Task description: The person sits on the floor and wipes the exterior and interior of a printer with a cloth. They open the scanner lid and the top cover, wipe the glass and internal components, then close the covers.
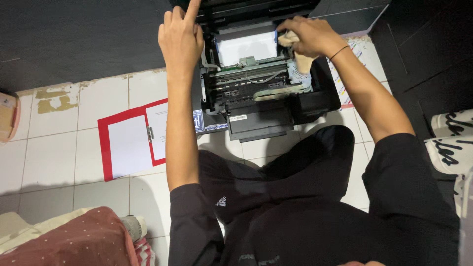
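Tiled floor (59, 162): one printer (261, 83), two hands, one cloth (300, 59).

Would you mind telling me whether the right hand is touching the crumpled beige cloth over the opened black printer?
Touching. The head view shows the right hand gripping the crumpled beige cloth, which bunches out between and below its fingers, over the opened black printer.

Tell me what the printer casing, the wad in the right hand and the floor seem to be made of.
Printer casing: black plastic by its look, smooth moulded panels with a dull sheen. Wad gripped in the right hand: soft beige cloth or tissue, crumpled and limp; which one is unclear. Floor: glazed white ceramic tiles, with grout lines.
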